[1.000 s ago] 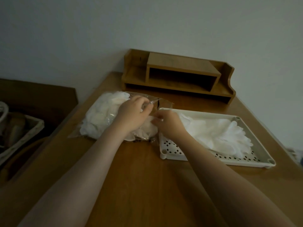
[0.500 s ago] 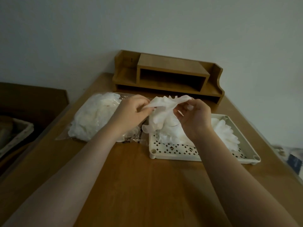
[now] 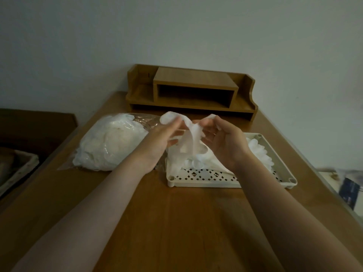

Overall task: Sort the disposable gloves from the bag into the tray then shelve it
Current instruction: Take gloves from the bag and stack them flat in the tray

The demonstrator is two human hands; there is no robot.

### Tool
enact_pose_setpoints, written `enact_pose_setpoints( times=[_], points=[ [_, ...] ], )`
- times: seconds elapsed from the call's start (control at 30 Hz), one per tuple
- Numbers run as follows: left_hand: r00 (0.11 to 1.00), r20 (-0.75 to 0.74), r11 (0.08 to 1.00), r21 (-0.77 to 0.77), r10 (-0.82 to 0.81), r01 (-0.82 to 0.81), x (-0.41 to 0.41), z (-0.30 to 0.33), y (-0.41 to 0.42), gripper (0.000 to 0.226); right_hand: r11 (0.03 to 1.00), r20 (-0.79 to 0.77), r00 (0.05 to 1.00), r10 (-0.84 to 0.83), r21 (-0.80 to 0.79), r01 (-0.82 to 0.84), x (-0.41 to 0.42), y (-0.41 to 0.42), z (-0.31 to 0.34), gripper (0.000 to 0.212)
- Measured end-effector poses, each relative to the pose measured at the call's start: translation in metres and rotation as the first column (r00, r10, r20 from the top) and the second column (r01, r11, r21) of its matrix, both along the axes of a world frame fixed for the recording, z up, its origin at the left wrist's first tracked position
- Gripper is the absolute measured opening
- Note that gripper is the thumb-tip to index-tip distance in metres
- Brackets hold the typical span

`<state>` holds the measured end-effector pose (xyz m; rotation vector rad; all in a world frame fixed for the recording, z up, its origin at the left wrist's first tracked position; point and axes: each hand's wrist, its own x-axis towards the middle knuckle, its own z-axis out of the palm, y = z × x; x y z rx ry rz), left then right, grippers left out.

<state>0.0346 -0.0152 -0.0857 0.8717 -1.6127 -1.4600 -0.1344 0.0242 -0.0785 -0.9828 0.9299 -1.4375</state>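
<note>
A thin white disposable glove, just drawn from the clear plastic bag, now hangs pinched between left hand and right hand above the perforated cream tray's left edge, ready for laying down.

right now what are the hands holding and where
Both hold one glove above the tray: the left hand pinches its upper left edge, the right hand its upper right edge.

A limp white glove hangs above the perforated cream tray; the clear, glove-stuffed bag lies at nine o'clock.
</note>
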Motion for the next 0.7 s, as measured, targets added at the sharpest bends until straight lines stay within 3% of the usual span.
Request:
enact_pose_setpoints(
  times=[0.07,0.13,0.2,0.3,0.37,0.47,0.57,0.63,0.7],
  points=[
    [0.961,0.272,0.998,-0.029,-0.048,0.058,-0.003,-0.006,0.003,0.058,1.0,0.099,0.995,0.018,-0.005,-0.017,-0.002,-0.001,-0.002,0.042],
    [0.844,0.535,0.977,-0.201,0.043,0.077,-0.005,-0.014,0.005,0.076,1.0,0.252,0.968,0.006,-0.002,-0.005,-0.004,-0.002,-0.003,0.039],
    [0.765,0.635,0.939,-0.318,0.106,0.133,-0.005,-0.023,0.004,0.073,1.0,0.371,0.928,-0.009,0.003,0.009,-0.006,-0.003,-0.006,0.038],
    [0.627,0.757,0.909,-0.373,0.184,0.184,-0.005,-0.03,0.003,0.049,0.999,0.463,0.885,-0.043,0.028,0.034,-0.01,-0.003,-0.009,0.036],
    [0.59,0.765,0.885,-0.432,0.259,0.173,-0.007,-0.032,0.004,0.045,0.998,0.541,0.839,-0.058,0.021,0.056,-0.012,-0.002,-0.008,0.035],
    [0.737,0.629,0.908,-0.416,0.247,0.05,-0.007,-0.024,0.007,0.043,0.996,0.637,0.767,-0.078,0.017,0.088,-0.018,0.0,-0.005,0.033],
    [0.956,0.251,0.976,-0.193,0.149,-0.101,-0.003,-0.012,0.011,0.017,0.988,0.563,0.813,-0.149,0.052,0.145,-0.019,0.0,-0.007,0.026],
    [0.988,-0.053,0.988,-0.03,0.148,-0.15,0.001,-0.003,0.01,0.01,0.98,0.471,0.859,-0.199,0.115,0.165,-0.013,0.002,-0.008,0.03],
    [0.95,-0.239,0.979,0.044,0.202,-0.197,0.007,0.003,0.006,0.014,0.966,0.344,0.91,-0.23,0.192,0.172,-0.005,0.001,-0.01,0.045]
  ],
)
